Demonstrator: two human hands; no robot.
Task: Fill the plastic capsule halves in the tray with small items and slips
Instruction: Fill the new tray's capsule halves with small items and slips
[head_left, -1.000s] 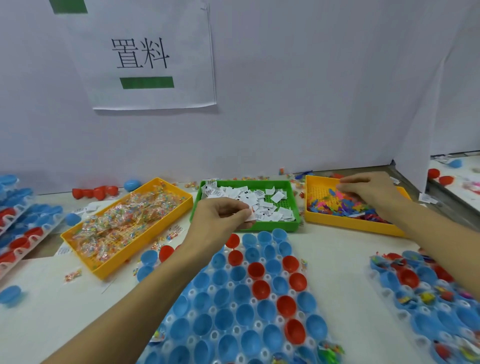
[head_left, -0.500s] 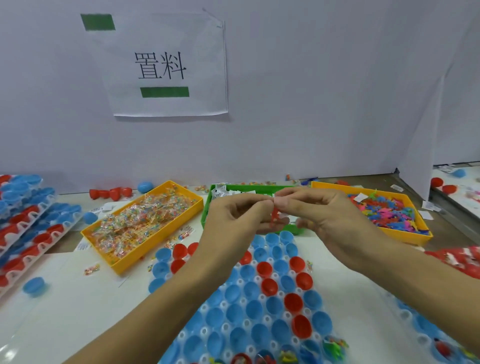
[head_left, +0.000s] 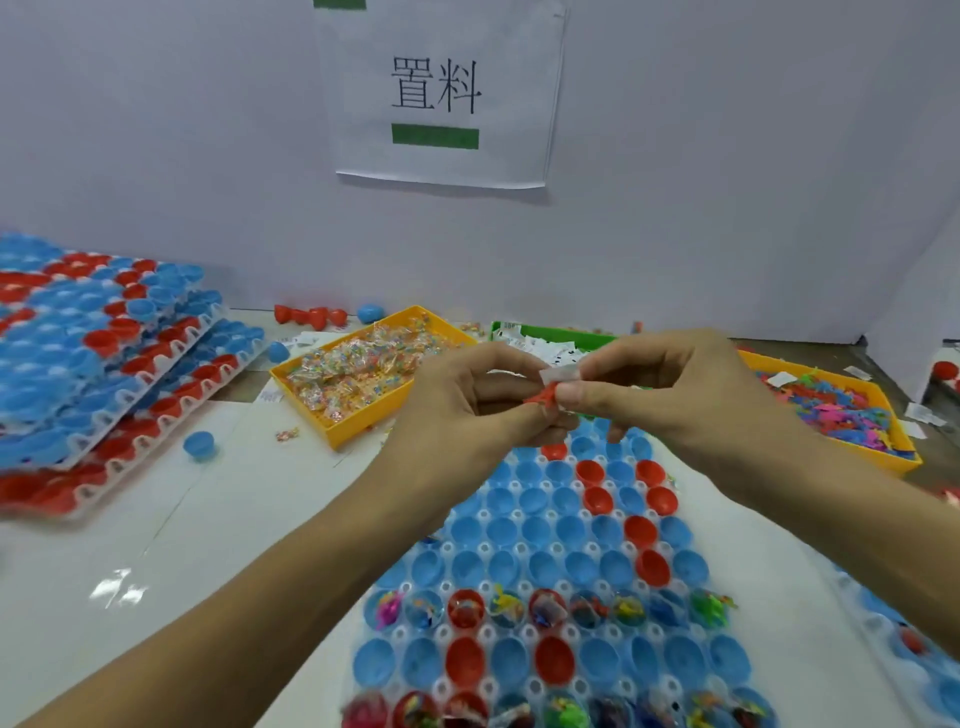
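- The person's left hand (head_left: 470, 402) and right hand (head_left: 670, 392) meet at the centre of the view, above the far end of the clear plastic tray of blue and red capsule halves (head_left: 524, 558).
- Between them the fingers of both hands pinch a small red plastic toy piece (head_left: 545, 399) and a white paper slip (head_left: 560, 373); the left thumb and forefinger are curled onto the toy, and the right fingertips close on the slip and on the toy just below it.
- The tray lies on the white table (head_left: 218, 545) from 6 o'clock up toward the hands. Its far rows hold bare capsule halves; one row nearer the person and the nearest row at the bottom edge hold small coloured items.
- At 11 o'clock from the hands sits a yellow plastic bin of small clear-wrapped packets (head_left: 363, 371).
- Directly behind the hands, at 12 o'clock, a green plastic bin of white paper slips (head_left: 540, 340) shows only in part.
- At 3 o'clock a second yellow plastic bin of mixed coloured toy pieces (head_left: 831, 410) stands on the table.
- At 9 o'clock a stack of further capsule trays (head_left: 104, 364) rests on the table, with a loose blue capsule half (head_left: 199, 446) just beside it.
- A white paper sign with black characters and a green bar (head_left: 441, 93) hangs on the wall at 12 o'clock.
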